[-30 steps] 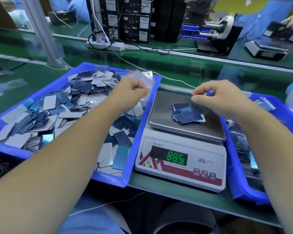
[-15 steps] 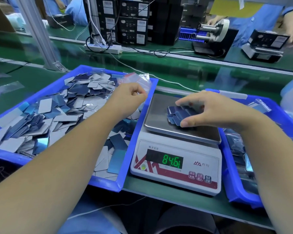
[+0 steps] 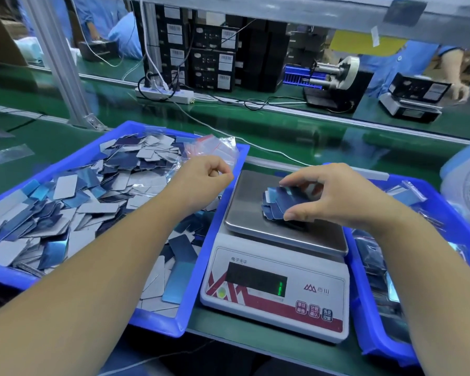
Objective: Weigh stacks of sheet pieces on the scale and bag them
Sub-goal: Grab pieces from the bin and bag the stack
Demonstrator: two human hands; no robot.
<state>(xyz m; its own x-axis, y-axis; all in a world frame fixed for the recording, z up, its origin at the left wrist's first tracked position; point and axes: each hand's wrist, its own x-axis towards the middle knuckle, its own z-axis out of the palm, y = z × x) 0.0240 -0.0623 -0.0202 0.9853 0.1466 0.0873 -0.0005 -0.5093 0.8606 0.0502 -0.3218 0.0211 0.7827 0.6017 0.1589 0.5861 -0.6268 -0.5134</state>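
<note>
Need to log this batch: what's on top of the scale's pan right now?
A small stack of blue sheet pieces lies on the scale's pan, gripped by the right hand. The fingers cover the stack's right part, so the count is hidden.

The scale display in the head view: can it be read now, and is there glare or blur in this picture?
Head view: the scale display is mostly dark, with one green segment lit, so no weight can be read; its steel pan carries soft overhead glare; the right hand and the stack of sheet pieces are slightly motion-blurred; the wide lens bends the conveyor rail and frame edges.
</note>
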